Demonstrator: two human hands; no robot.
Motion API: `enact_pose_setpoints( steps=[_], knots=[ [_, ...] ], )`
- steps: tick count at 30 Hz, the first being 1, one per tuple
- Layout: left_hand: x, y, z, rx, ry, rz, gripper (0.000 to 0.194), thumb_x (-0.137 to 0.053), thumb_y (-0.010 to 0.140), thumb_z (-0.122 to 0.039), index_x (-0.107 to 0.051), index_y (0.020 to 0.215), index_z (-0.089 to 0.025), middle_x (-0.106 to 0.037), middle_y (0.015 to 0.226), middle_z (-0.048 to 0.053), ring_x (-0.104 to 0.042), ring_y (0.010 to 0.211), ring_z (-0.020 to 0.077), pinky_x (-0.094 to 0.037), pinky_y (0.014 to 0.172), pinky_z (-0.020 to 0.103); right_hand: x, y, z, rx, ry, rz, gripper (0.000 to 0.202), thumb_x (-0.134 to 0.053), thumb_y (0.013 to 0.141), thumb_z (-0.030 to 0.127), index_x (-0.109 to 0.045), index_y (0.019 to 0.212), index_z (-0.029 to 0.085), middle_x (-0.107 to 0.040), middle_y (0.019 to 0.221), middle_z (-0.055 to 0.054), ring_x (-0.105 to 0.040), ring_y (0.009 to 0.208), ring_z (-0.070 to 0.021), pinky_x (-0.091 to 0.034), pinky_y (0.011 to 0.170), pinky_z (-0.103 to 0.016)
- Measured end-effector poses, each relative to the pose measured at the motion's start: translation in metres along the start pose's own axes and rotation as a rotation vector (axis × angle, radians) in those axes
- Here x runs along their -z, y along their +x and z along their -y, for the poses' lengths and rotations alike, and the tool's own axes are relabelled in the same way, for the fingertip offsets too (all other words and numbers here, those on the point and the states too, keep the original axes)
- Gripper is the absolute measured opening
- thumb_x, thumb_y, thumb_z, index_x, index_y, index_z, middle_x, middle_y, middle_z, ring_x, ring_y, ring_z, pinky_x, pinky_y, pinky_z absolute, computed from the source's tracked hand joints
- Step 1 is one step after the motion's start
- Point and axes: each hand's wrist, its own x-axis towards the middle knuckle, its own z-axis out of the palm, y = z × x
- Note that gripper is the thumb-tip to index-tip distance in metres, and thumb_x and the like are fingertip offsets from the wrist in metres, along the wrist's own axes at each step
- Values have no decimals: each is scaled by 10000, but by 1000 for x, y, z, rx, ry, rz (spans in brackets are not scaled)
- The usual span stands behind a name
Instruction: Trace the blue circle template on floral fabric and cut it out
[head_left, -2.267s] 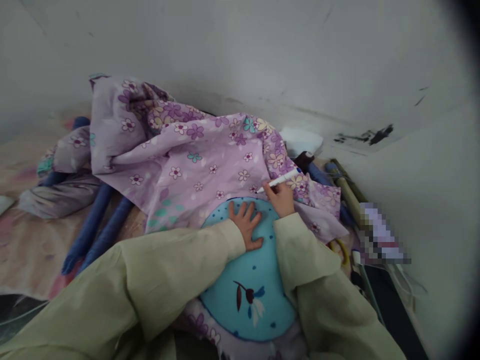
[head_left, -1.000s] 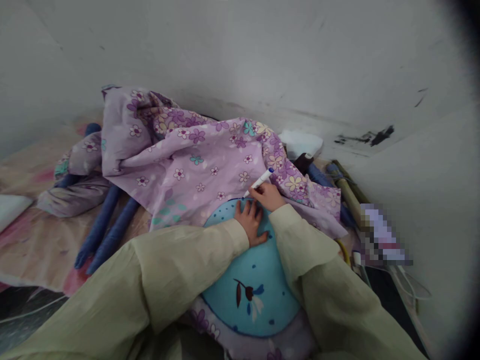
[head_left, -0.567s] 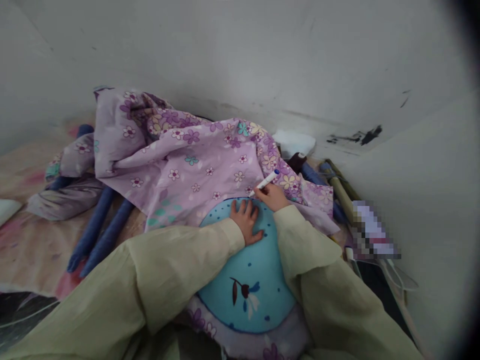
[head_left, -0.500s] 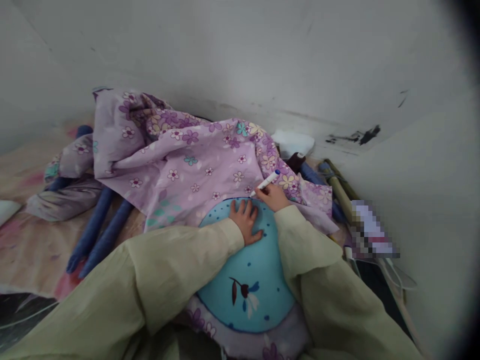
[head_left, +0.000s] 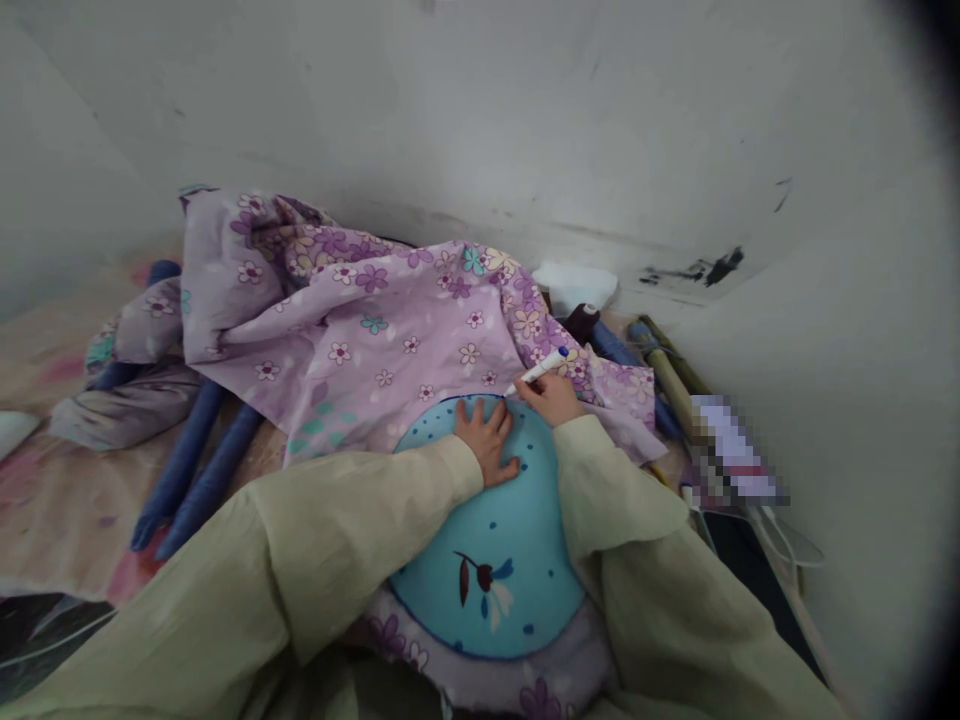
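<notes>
In the head view, purple flowered cloth lies under a round blue piece; the left hand, fingers spread, presses its top, while the right hand pinches a white pen at its upper edge.

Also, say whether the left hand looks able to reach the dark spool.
Probably not directly: the left hand is spread on the blue piece, and the right hand, holding the white pen, lies between it and the dark spool.
</notes>
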Motion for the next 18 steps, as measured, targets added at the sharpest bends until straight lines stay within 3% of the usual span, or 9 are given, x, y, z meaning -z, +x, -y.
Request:
enact_pose_setpoints(
  steps=[4,18],
  knots=[
    [1,1,-2,-8,-2,15,689,-437,717,-536,-344,1331,-239,-324,1374,123,-287,1171,444,-179,888,656,2,-3,-3,-6,-28,-7,207,-550,776,293,-679,790,131,-696,700,-77,-648,680,-188,-462,638,-251],
    [-2,4,-7,0,-16,36,693,-420,717,-524,-359,1326,-199,-313,1404,85,-219,1203,461,-145,874,712,12,-17,-16,-25,-76,-59,200,-558,768,306,-686,791,154,-703,711,-71,-656,688,-193,-466,618,-244]
  ],
)
